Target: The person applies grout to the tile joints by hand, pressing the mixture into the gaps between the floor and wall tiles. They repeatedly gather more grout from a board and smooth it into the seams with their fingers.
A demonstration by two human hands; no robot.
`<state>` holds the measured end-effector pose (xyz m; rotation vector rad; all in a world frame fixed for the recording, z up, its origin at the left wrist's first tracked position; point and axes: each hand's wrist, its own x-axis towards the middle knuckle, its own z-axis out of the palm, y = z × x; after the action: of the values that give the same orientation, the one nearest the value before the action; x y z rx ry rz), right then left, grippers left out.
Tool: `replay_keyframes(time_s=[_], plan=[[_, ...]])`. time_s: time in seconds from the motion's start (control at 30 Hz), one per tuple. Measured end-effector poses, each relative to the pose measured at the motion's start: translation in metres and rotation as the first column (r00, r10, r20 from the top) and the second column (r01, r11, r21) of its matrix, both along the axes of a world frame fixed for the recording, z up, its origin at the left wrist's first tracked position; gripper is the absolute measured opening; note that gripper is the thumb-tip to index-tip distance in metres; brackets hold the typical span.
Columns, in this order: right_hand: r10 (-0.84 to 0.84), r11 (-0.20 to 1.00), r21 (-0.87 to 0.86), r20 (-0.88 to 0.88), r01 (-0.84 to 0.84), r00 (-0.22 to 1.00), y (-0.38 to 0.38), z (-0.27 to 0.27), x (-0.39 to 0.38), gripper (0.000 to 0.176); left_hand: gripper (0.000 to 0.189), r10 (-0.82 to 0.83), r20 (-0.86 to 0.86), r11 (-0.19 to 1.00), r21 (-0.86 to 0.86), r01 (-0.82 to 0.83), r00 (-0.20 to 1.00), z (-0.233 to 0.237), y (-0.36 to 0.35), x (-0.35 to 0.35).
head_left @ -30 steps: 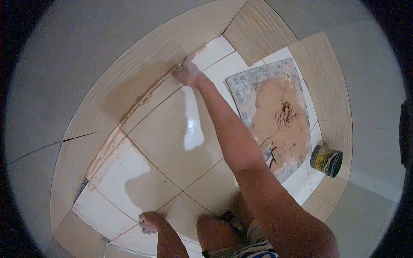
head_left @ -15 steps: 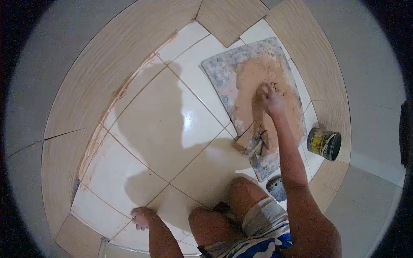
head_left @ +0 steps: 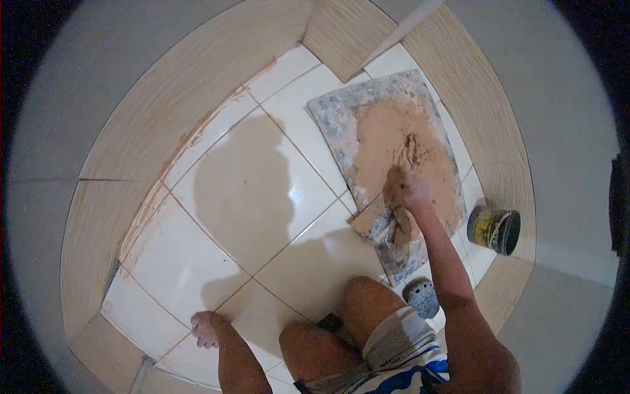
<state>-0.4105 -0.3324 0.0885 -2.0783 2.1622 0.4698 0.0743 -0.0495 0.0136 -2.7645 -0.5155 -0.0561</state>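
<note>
My right hand [head_left: 415,190] is over a grey-stained board [head_left: 328,111] spread with orange-brown material [head_left: 377,141]. Its fingers are curled together, and whatever they hold is hidden. Dark finger-like marks show in the material just above it. Below the hand, a small tool smeared with the material [head_left: 400,226] lies on the board, beside a wood-patterned piece [head_left: 367,220]. At the lower left, my left hand [head_left: 205,328] hangs over or rests on the white floor tiles [head_left: 170,262], empty, its fingers loosely apart.
A black bucket with a yellow label [head_left: 485,228] lies tilted at the right. A grey speckled object [head_left: 422,297] is beside my right forearm. Wood-patterned tiles [head_left: 138,131] border the floor, with orange-brown smears along the left edge. My knees [head_left: 371,302] are at the bottom.
My right hand has moved down the board toward the tool, uncovering dark marks in the material. My left hand has shifted slightly left. The view has tilted a little.
</note>
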Motion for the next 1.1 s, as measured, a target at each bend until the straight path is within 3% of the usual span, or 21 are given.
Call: replay_keyframes(time_s=[0.07,0.1,0.13,0.17,0.23,0.3,0.33,0.37,0.43,0.47,0.53,0.57,0.67,0.7,0.77,0.83,0.9,0.93,1.0,1.03,1.1], plan=[[-0.009,0.988,0.156,0.018,0.006,1.0,-0.018,0.012,0.008,0.03,0.037,0.006,0.013,1.0,0.016,-0.006,1.0,-0.003,0.001,0.0],[0.021,0.989,0.149,0.022,-0.024,1.0,-0.033,0.029,0.026,0.03,0.036,0.013,0.02,1.0,0.027,-0.013,1.0,-0.006,0.003,-0.001],[0.04,0.984,0.162,0.236,-0.08,0.971,-0.047,0.045,0.046,0.034,0.048,0.043,-0.029,0.999,-0.025,-0.043,0.999,-0.014,0.013,0.004],[0.048,0.976,0.169,0.439,-0.134,0.897,-0.062,0.051,0.067,0.04,0.048,0.066,-0.025,0.997,-0.028,-0.067,0.997,-0.015,0.013,0.003],[-0.116,0.977,0.2,0.793,-0.075,0.599,-0.1,0.017,0.098,0.042,0.048,0.031,-0.033,0.999,-0.022,-0.032,0.999,-0.015,0.013,0.004],[-0.189,0.979,0.195,0.976,-0.056,0.104,-0.137,0.011,0.154,0.039,0.044,0.086,0.056,0.996,-0.033,-0.084,0.995,-0.021,0.011,0.006],[-0.244,0.97,0.239,0.952,-0.046,-0.186,-0.157,0.004,0.181,0.036,0.041,0.149,0.145,0.988,-0.054,-0.142,0.978,-0.023,0.009,0.008],[-0.335,0.931,0.363,0.801,-0.042,-0.496,-0.183,-0.015,0.2,0.03,0.041,0.151,0.151,0.988,-0.05,-0.145,0.977,-0.021,0.008,0.009],[-0.392,0.868,0.487,0.545,-0.101,-0.741,-0.227,-0.033,0.23,0.024,0.046,0.131,0.033,0.988,-0.089,-0.128,0.991,-0.013,0.007,0.005],[-0.39,0.868,0.485,0.542,-0.102,-0.744,-0.245,-0.042,0.242,0.024,0.046,0.13,0.037,0.988,-0.091,-0.127,0.991,-0.01,0.002,0.004],[-0.243,0.882,0.46,0.261,-0.101,-0.934,-0.263,-0.055,0.256,0.029,0.047,0.096,-0.032,0.988,-0.115,-0.099,0.995,-0.002,0.001,0.003],[-0.239,0.88,0.465,0.261,-0.095,-0.936,-0.267,-0.061,0.26,0.029,0.047,0.188,0.045,0.974,-0.139,-0.18,0.981,-0.019,0.011,0.01],[-0.195,0.848,0.528,0.213,-0.055,-0.957,-0.279,-0.06,0.271,0.028,0.045,0.213,0.051,0.97,-0.126,-0.206,0.976,-0.01,-0.002,0.008],[-0.225,0.877,0.472,0.243,-0.088,-0.944,-0.278,-0.062,0.271,0.028,0.044,0.054,-0.051,0.998,-0.024,-0.055,0.997,-0.006,0.002,0.005],[-0.253,0.9,0.419,0.278,-0.12,-0.927,-0.279,-0.068,0.274,0.028,0.044,0.049,-0.079,0.999,0.015,-0.048,0.996,-0.004,0.0,0.004],[-0.345,0.821,0.561,0.341,-0.106,-0.874,-0.283,-0.086,0.281,0.024,0.045,0.04,-0.108,0.998,0.052,-0.034,0.993,-0.014,0.01,0.007],[-0.383,0.801,0.593,0.413,-0.074,-0.826,-0.286,-0.085,0.288,0.028,0.044,-0.095,-0.2,0.962,0.235,0.142,0.975,-0.03,0.029,0.015],[-0.422,0.781,0.623,0.479,-0.041,-0.77,-0.286,-0.081,0.289,0.032,0.044,-0.1,-0.205,0.961,0.234,0.148,0.974,-0.029,0.025,0.016],[-0.479,0.723,0.688,0.426,-0.069,-0.767,-0.293,-0.102,0.291,0.012,0.039,0.162,0.095,0.986,-0.046,-0.158,0.982,-0.022,0.01,0.012],[-0.279,0.785,0.537,0.751,0.309,-0.598,-0.294,-0.108,0.305,0.016,0.039,0.159,0.088,0.987,-0.051,-0.155,0.983,-0.025,0.013,0.012],[-0.078,0.759,0.245,0.954,0.604,-0.288,-0.298,-0.114,0.308,0.038,0.04,0.18,0.073,0.979,-0.115,-0.171,0.981,-0.033,0.025,0.015]])
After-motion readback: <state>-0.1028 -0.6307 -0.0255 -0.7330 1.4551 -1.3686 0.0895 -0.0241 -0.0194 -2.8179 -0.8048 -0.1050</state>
